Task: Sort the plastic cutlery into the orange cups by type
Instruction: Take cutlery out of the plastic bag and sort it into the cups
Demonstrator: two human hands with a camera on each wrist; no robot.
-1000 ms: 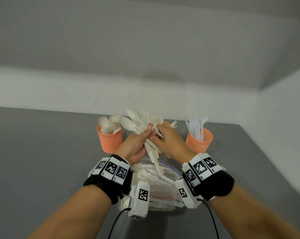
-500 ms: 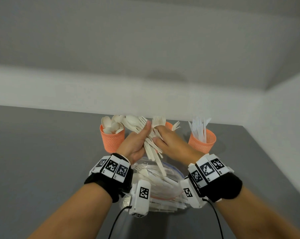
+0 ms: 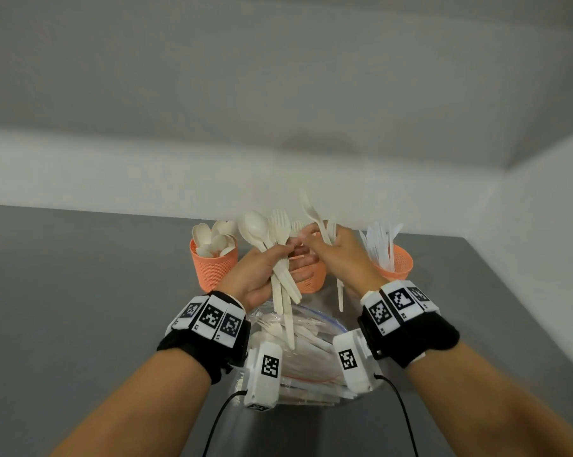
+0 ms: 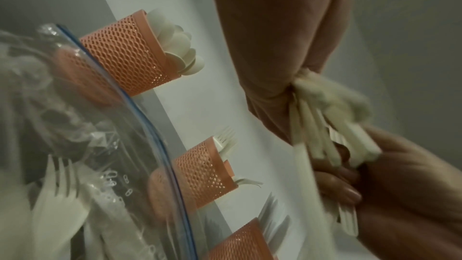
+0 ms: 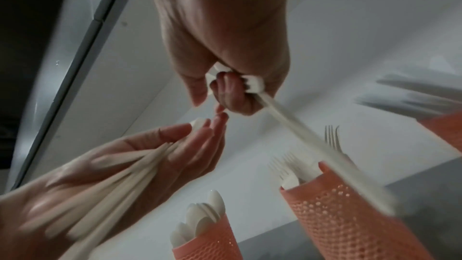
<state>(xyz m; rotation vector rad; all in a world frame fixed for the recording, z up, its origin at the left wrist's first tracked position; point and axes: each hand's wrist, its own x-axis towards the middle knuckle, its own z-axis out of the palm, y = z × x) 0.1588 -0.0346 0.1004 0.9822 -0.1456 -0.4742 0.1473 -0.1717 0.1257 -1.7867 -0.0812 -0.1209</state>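
Observation:
My left hand [image 3: 262,268] grips a bundle of white plastic spoons and forks [image 3: 272,239] above the bag, handles pointing down. My right hand [image 3: 338,255] pinches a single white fork [image 3: 315,214], drawn clear of the bundle, with its handle [image 5: 312,141] hanging over the middle cup. Three orange mesh cups stand in a row at the back: the left cup [image 3: 212,272] holds spoons, the middle cup [image 3: 311,282] holds forks [image 5: 287,167], and the right cup [image 3: 397,262] holds knives.
A clear zip bag [image 3: 311,344] of more white cutlery lies on the grey table [image 3: 80,291] under my wrists. A white wall rises just behind the cups. The table's right edge runs close to the knife cup.
My right hand has pulled one fork out of the bundle and moved it right, away from my left hand. The left hand kept its grip on the rest.

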